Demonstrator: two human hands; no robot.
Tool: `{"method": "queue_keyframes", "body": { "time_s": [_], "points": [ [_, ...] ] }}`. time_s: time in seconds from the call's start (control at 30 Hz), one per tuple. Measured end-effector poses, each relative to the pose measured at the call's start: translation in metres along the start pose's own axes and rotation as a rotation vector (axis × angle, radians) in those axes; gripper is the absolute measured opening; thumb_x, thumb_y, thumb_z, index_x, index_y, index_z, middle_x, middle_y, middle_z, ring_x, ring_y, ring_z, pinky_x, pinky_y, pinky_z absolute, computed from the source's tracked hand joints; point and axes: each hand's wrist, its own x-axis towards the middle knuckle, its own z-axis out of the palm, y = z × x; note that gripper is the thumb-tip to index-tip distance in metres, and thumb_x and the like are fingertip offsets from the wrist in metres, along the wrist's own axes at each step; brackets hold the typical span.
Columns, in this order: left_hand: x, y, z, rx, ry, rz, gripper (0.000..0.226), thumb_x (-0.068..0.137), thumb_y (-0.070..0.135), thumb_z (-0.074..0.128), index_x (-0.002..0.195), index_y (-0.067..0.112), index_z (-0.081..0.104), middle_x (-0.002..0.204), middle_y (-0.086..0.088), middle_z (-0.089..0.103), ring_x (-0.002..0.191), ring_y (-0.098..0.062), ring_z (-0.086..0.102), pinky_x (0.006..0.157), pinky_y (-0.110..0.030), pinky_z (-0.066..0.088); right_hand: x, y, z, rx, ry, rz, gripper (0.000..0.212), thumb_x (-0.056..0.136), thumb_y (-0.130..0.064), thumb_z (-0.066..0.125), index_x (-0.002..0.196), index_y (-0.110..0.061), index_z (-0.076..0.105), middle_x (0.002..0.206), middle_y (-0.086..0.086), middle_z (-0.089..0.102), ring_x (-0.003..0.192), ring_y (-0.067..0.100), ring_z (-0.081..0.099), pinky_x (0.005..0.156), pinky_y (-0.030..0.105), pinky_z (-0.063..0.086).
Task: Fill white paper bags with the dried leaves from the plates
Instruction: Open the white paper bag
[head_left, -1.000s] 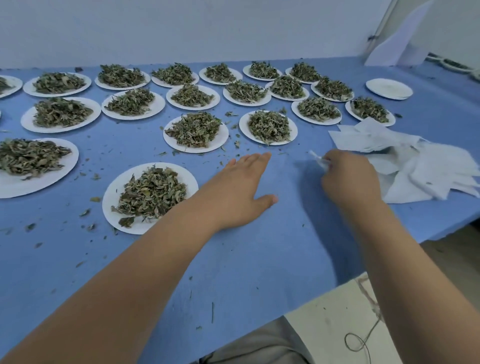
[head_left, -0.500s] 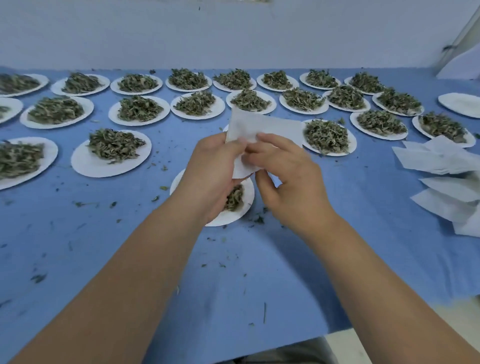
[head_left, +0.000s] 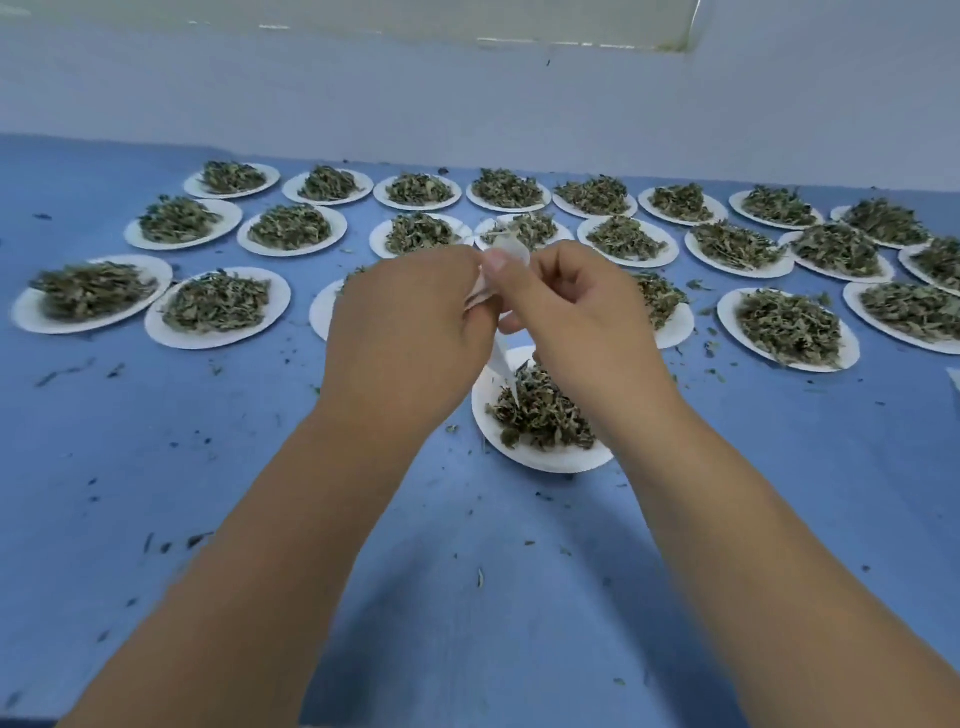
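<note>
Both bare forearms reach in from the bottom edge over the blue cloth-covered worktop (head_left: 467, 597), which is dotted w/ loose green leaf crumbs (head_left: 195, 540). Just past the wrists, the nearest round white paper plate (head_left: 550, 464) sits right of centre w/ a heap of dried green-brown leaves (head_left: 540, 415) on it. The R forearm crosses its right side.

Above that plate the L hand (head_left: 410, 332) and R hand (head_left: 582, 322) meet, backs up. Btwn them is a thin white paper bag (head_left: 503, 361), crumpled. Both sets of fingers (head_left: 550, 273) are curled tight and pinch its upper part. A narrow strip hangs down w/ its tip over the leaf heap; can't tell if it touches. The bag is mostly hidden by the hands, so open or closed, can't tell.

Behind the hands a mid row of white leaf-heaped plates (head_left: 218, 306) runs left to right, two partly hidden. Further back are two more rows of heaped plates (head_left: 327, 184), close together, up to the pale wall (head_left: 467, 93).
</note>
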Motion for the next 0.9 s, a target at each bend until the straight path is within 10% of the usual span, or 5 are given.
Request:
{"method": "queue_keyframes", "body": {
  "time_s": [0.2,0.33,0.5,0.67,0.9],
  "points": [
    [-0.013,-0.015,-0.011,-0.073,-0.015,-0.118,0.038,0.097,0.041,0.050,0.065,0.020,0.048,0.055,0.003,0.043,0.050,-0.014,0.040,0.049,-0.030,0.026,0.006,-0.018,0.018,0.137,-0.161,0.120,0.019,0.091,-0.018,0.063,0.073,-0.015,0.061,0.089,0.019,0.070,0.073,0.019,0.063,0.055,0.027,0.044],
    [-0.023,-0.028,-0.017,-0.376,-0.011,-0.242,0.016,0.091,0.035,0.061,0.102,0.034,0.072,0.097,0.017,0.072,0.086,-0.009,0.066,0.077,-0.041,0.057,0.009,-0.015,0.026,0.185,-0.143,0.190,0.021,0.097,-0.017,0.063,0.076,-0.018,0.064,0.081,0.001,0.075,0.069,0.009,0.070,0.053,0.020,0.047],
    [-0.028,-0.040,-0.014,-0.367,0.091,-0.330,0.029,0.086,0.032,0.070,0.115,0.035,0.074,0.107,0.024,0.071,0.091,0.017,0.058,0.080,-0.002,0.044,0.014,-0.007,0.037,0.169,-0.108,0.251,0.015,0.088,-0.012,0.069,0.080,-0.017,0.058,0.078,0.001,0.074,0.058,0.009,0.065,0.052,0.027,0.043],
    [-0.021,-0.040,-0.010,-0.152,0.009,-0.263,0.020,0.084,0.038,0.059,0.098,0.030,0.072,0.088,0.012,0.069,0.083,-0.010,0.061,0.073,-0.032,0.051,0.008,0.004,0.039,-0.151,0.013,-0.120,0.021,0.083,-0.013,0.071,0.083,-0.023,0.054,0.078,-0.008,0.055,0.061,0.006,0.045,0.058,0.013,0.038],
    [-0.021,-0.042,0.001,-0.229,-0.024,-0.250,0.015,0.083,0.034,0.067,0.072,0.028,0.059,0.078,0.010,0.068,0.078,-0.016,0.062,0.072,-0.045,0.052,-0.003,0.003,0.024,-0.209,-0.317,-0.218,0.030,0.080,-0.017,0.055,0.092,-0.038,0.073,0.057,0.003,0.060,0.049,0.010,0.045,0.050,0.010,0.036]
  ]
}}
